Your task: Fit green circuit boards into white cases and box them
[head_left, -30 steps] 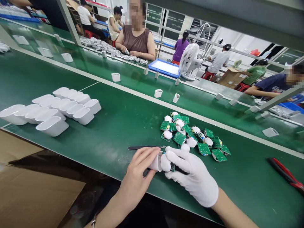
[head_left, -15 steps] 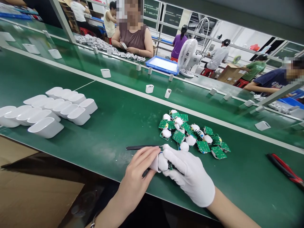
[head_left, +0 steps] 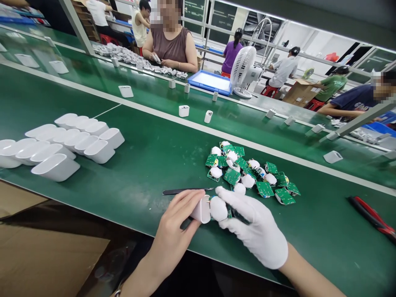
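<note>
Working at a green table (head_left: pixel 136 173), over the strip just inside its near edge. Facing a group of loose shells (head_left: pixel 57 167), standing leftward along that edge, and a heap of loose boards (head_left: pixel 232 177), lying right of the middle toward the far edge. Curling the bare left hand (head_left: pixel 177 222), fingers over and thumb under, and pinching with the gloved right hand (head_left: pixel 256 225), fingers and thumb parted only by a piece between. Having pliers (head_left: pixel 371 218) lying well off to the right, and tweezers (head_left: pixel 179 191) lying just beyond the left fingers. Gripping in the left a held shell (head_left: pixel 202 210), mouth facing right; gripping in the right a held board (head_left: pixel 218 208), white lump foremost, just outside that mouth

Calling, by judgement, for steadying the shell, squaring the board to the mouth, steering the thin prong clear of the rim and pressing on the board's edges rather than the lump

Counting one pair of pliers, one pair of tweezers, one held shell, one held board and, through all the overlap, perhaps sixteen loose shells and fifteen to twenty loose boards
</note>
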`<state>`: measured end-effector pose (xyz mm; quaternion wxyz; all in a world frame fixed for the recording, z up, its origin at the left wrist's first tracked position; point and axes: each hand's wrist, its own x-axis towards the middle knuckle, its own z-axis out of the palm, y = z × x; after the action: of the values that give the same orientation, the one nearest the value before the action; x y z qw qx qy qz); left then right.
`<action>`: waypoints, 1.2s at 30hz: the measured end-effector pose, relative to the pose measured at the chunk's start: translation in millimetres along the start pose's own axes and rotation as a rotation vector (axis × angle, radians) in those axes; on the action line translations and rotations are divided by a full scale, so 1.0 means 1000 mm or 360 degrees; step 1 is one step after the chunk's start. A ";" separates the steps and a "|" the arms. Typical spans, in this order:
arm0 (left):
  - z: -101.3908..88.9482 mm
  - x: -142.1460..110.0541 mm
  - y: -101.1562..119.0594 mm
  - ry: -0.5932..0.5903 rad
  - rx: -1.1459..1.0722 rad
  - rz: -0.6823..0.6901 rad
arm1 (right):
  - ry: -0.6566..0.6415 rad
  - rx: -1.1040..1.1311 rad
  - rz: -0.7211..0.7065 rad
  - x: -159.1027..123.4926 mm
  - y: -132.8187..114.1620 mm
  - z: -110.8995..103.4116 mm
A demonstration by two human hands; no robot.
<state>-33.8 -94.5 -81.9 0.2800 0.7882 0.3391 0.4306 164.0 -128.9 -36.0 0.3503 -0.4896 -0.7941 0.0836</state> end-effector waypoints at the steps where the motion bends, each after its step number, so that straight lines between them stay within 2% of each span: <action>1: 0.000 0.000 0.000 0.0008 -0.0012 -0.0019 | 0.0005 0.0056 0.0007 0.000 0.000 0.000; 6: 0.000 0.000 -0.001 0.0050 -0.0018 0.0031 | -0.0032 0.0122 -0.0095 0.001 -0.001 0.007; 14: 0.001 0.001 0.000 0.0068 0.0074 0.0092 | 0.0003 -0.0528 -0.0327 -0.001 -0.002 0.012; 20: 0.001 0.000 0.000 0.0021 0.0082 0.0080 | -0.0072 -0.0418 -0.0232 0.003 -0.007 0.008; 25: 0.001 0.000 0.000 0.0050 0.0072 0.0073 | -0.0072 -0.0562 -0.0195 0.003 -0.012 0.011; 27: 0.000 0.000 0.000 0.0053 0.0036 0.0000 | -0.0120 -0.0506 -0.0151 0.002 -0.012 0.011; 30: 0.000 0.000 0.001 0.0030 0.0008 -0.0167 | -0.0245 -0.0175 -0.0064 -0.001 -0.010 0.006; 32: 0.001 0.000 0.002 0.0015 0.0026 -0.0224 | -0.0212 0.0043 0.0043 -0.004 -0.007 0.004; 36: 0.002 -0.001 0.003 -0.0100 0.0014 -0.0105 | -0.0102 0.0111 0.0111 -0.008 -0.001 0.010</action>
<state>-31.5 -97.4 -81.0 0.3011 0.7910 0.3577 0.3946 159.6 -133.7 -46.6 0.3385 -0.5015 -0.7839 0.1391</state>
